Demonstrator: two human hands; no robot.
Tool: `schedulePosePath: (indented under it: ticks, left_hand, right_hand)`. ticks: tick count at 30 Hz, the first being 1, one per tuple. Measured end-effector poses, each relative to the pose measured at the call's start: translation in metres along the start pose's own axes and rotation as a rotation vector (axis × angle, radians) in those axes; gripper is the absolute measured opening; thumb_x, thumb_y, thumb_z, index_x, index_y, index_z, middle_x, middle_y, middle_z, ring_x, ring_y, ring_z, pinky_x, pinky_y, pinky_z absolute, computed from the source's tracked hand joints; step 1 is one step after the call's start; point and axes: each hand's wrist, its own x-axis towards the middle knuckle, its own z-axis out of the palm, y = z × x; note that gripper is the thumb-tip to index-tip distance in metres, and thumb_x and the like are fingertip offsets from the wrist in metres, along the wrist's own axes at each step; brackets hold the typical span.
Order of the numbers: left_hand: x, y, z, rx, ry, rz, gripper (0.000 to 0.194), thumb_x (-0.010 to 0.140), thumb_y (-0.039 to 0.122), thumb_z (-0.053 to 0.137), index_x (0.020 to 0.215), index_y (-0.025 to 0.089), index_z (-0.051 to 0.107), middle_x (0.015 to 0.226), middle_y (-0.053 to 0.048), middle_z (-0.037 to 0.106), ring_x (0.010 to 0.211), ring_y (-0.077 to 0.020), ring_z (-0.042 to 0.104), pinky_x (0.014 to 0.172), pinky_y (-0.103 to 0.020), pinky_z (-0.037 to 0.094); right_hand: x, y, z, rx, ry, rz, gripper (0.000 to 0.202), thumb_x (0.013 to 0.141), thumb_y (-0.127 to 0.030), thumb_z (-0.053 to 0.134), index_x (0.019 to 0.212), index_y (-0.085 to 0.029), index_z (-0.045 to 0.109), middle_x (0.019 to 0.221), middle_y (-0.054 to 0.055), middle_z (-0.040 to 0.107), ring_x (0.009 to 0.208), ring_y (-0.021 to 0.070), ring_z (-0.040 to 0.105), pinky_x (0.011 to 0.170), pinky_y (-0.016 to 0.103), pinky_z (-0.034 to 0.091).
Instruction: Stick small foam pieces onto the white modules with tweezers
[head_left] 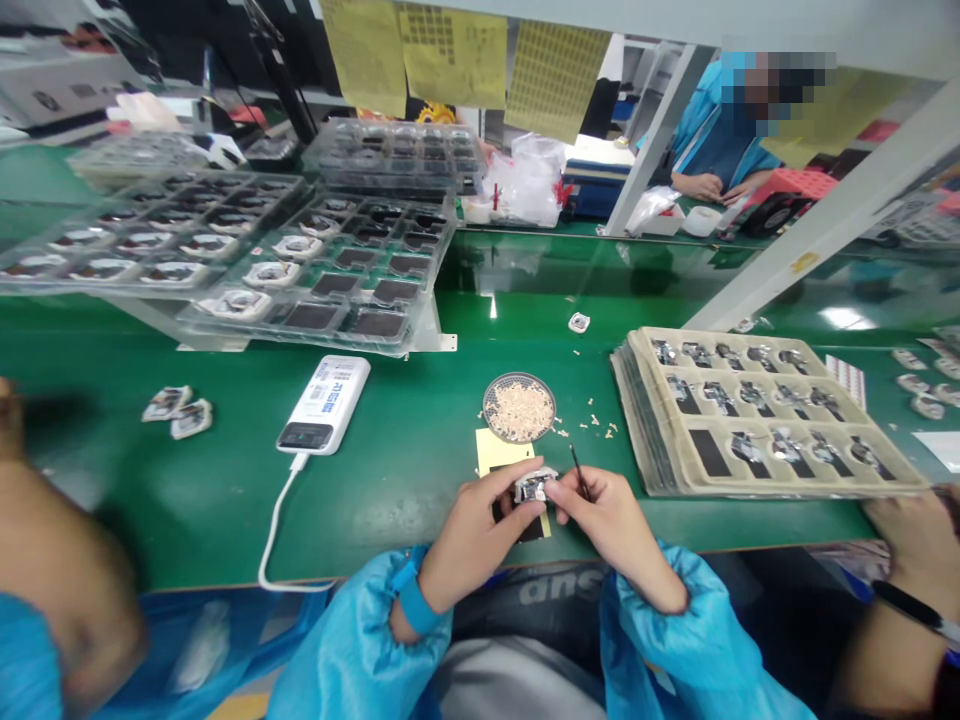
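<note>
A small electronic assembly with a white rim (534, 487) is pinched in my left hand (480, 520), just above the front part of the green bench. My right hand (600, 510) presses its fingertips on the same piece and also holds a thin dark tool, seemingly tweezers (577, 468), which points up and away. Under the hands lies a yellow sheet (491, 450) with a dark patch. Just beyond it sits a round dark dish (517, 380) heaped with small tan pieces, some scattered to its right.
At right stands a beige tray (667, 440) of metallic parts. Clear trays (307, 315) of white-rimmed units rest on a raised shelf at left. A white power bank (330, 400) with a cable and two loose units (191, 418) lie below. Other people's arms (60, 560) flank me on both sides.
</note>
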Motion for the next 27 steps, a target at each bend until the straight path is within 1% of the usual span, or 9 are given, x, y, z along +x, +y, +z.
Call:
schedulePosePath:
  ticks: [3,6,9,12,16,19,22,24,27]
  left_hand:
    - [0.000,0.001,0.003,-0.159,0.017,-0.020,0.044,0.087,0.035,0.069,0.128,0.021,0.065,0.116,-0.006,0.070,0.095,-0.0186,0.065,0.082,-0.027,0.052]
    - [0.002,0.001,0.006,-0.424,-0.009,-0.070,0.049,0.083,0.033,0.073,0.127,0.015,0.063,0.119,-0.010,0.070,0.108,-0.0221,0.066,0.094,-0.030,0.053]
    - [0.003,0.002,0.007,-0.525,-0.018,-0.082,0.050,0.081,0.030,0.076,0.125,0.012,0.063,0.120,-0.012,0.069,0.111,-0.0232,0.066,0.099,-0.032,0.053]
    - [0.004,0.001,0.007,-0.551,-0.004,-0.076,0.047,0.080,0.028,0.077,0.122,0.012,0.064,0.120,-0.012,0.069,0.110,-0.0231,0.067,0.099,-0.032,0.053]
    - [0.004,0.001,0.006,-0.562,0.009,-0.072,0.045,0.079,0.026,0.078,0.120,0.013,0.066,0.119,-0.012,0.069,0.110,-0.0225,0.067,0.097,-0.030,0.053]
    - [0.004,-0.001,0.003,-0.577,0.002,-0.076,0.041,0.083,0.028,0.074,0.121,0.014,0.067,0.115,-0.011,0.071,0.095,-0.0191,0.069,0.080,-0.024,0.056]
    - [0.004,-0.004,0.001,-0.705,-0.017,-0.081,0.032,0.091,0.030,0.064,0.118,0.015,0.071,0.115,-0.012,0.070,0.085,-0.0165,0.066,0.067,-0.023,0.053]
    - [0.004,-0.006,-0.001,-0.800,-0.028,-0.087,0.029,0.092,0.029,0.061,0.116,0.015,0.073,0.117,-0.012,0.068,0.089,-0.0177,0.064,0.069,-0.024,0.053]
    - [0.004,-0.005,-0.002,-0.824,-0.029,-0.096,0.027,0.092,0.025,0.060,0.114,0.016,0.074,0.114,-0.011,0.068,0.087,-0.0167,0.063,0.071,-0.024,0.052]
  right_hand:
    - [-0.003,0.001,0.006,0.048,0.087,-0.063,0.033,0.082,-0.046,0.073,0.080,-0.016,0.058,0.067,-0.001,0.057,0.054,0.0080,0.039,0.052,0.022,0.031]
    - [-0.005,0.002,0.012,0.168,0.105,-0.137,0.034,0.080,-0.039,0.076,0.099,-0.018,0.058,0.087,0.001,0.061,0.061,0.0083,0.045,0.053,0.021,0.035]
    - [-0.004,0.003,0.017,0.243,0.093,-0.155,0.030,0.081,-0.037,0.075,0.099,-0.019,0.059,0.090,0.003,0.062,0.071,0.0113,0.054,0.058,0.021,0.041]
    - [-0.002,0.005,0.020,0.271,0.101,-0.141,0.028,0.081,-0.035,0.076,0.099,-0.019,0.061,0.089,0.003,0.064,0.071,0.0111,0.057,0.060,0.021,0.045]
    - [-0.001,0.006,0.023,0.287,0.114,-0.132,0.027,0.081,-0.034,0.076,0.099,-0.019,0.063,0.086,0.002,0.065,0.068,0.0104,0.059,0.063,0.021,0.050]
    - [-0.001,0.005,0.025,0.323,0.114,-0.130,0.027,0.082,-0.034,0.075,0.101,-0.019,0.063,0.084,0.002,0.065,0.069,0.0115,0.063,0.066,0.023,0.054]
    - [-0.001,0.004,0.026,0.332,0.111,-0.120,0.028,0.081,-0.034,0.076,0.100,-0.018,0.063,0.084,0.003,0.066,0.068,0.0131,0.065,0.065,0.025,0.055]
    - [-0.001,0.003,0.027,0.316,0.128,-0.119,0.029,0.080,-0.035,0.076,0.100,-0.018,0.063,0.084,0.003,0.067,0.066,0.0135,0.065,0.063,0.025,0.055]
    - [-0.002,0.002,0.028,0.273,0.170,-0.125,0.030,0.080,-0.036,0.076,0.100,-0.017,0.064,0.081,0.004,0.067,0.065,0.0137,0.063,0.062,0.026,0.055]
